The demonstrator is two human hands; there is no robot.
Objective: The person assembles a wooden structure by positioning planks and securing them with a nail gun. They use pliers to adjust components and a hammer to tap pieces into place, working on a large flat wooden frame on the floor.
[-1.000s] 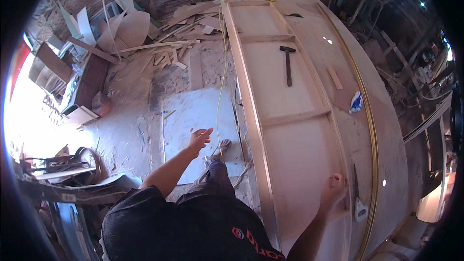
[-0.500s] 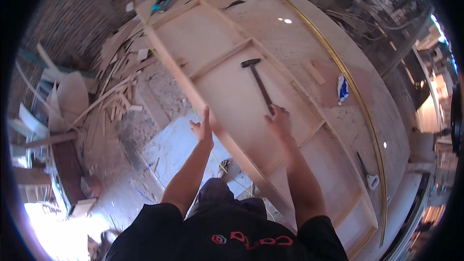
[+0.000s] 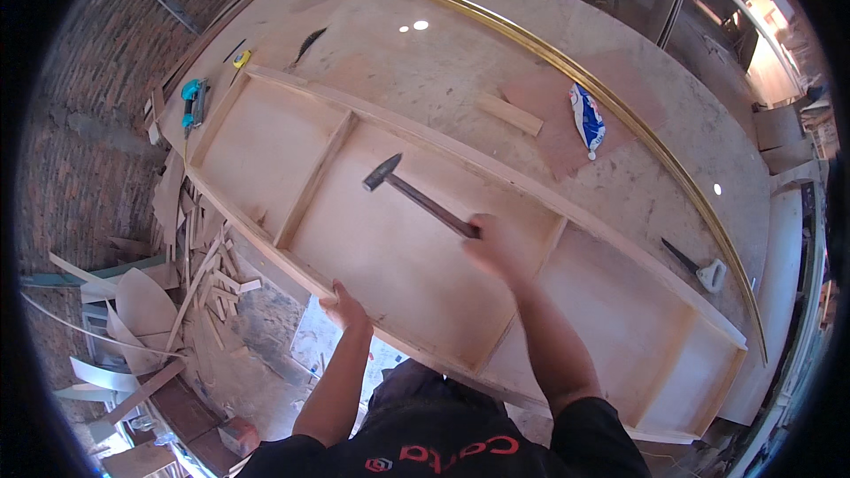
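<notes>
A long, shallow wooden frame (image 3: 329,149) with crosspieces and a pale panel bottom lies on the worktable in front of me. My right hand (image 3: 490,246) is closed around the handle end of a hammer (image 3: 423,200), held above the frame's wide middle compartment. The hammer's dark metal head points up and to the left. At the near long side of the frame, my left hand (image 3: 349,310) grips the rail with the thumb on top; its other fingers are partly hidden.
On the table (image 3: 425,62) lie a long gold-coloured strip (image 3: 567,60), a wood offcut (image 3: 511,113), a blue-and-white pouch (image 3: 587,119), a handsaw (image 3: 707,275), a teal power tool (image 3: 190,104) and a yellow tape measure (image 3: 242,58). Wood scraps (image 3: 219,288) litter the floor at left.
My view has turned, so the frame lies more crosswise. My left hand has gone from spread fingers beside the rail to gripping it. The hammer stays in my right hand, its head now further left.
</notes>
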